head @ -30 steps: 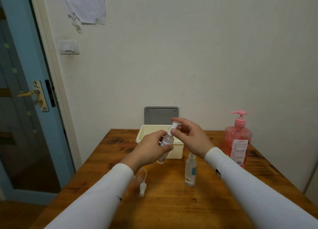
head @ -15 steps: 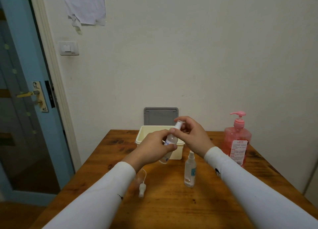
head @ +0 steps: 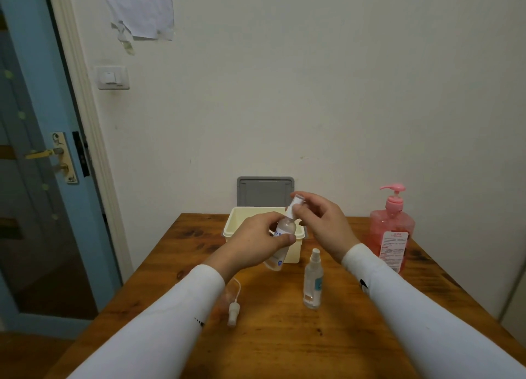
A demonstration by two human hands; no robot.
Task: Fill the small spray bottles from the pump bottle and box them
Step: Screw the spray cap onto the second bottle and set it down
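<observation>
My left hand (head: 257,237) grips a small clear spray bottle (head: 283,230), tilted, in front of the cream box (head: 232,230). My right hand (head: 321,225) pinches that bottle's white spray head (head: 294,205) at the top. A second small spray bottle (head: 313,279) stands upright on the table, capped. A loose white spray head with its tube (head: 234,307) lies on the wood beside my left sleeve. The pink pump bottle (head: 392,230) stands at the right, near the wall.
The box's grey lid (head: 264,191) leans against the wall behind it. The wooden table (head: 284,336) ends at a blue door (head: 34,151) on the left and a wall at the back.
Both hands lifted the tilted bottle slightly, and my right fingers shifted around its spray head. The standing bottle, loose spray head and pump bottle stayed put.
</observation>
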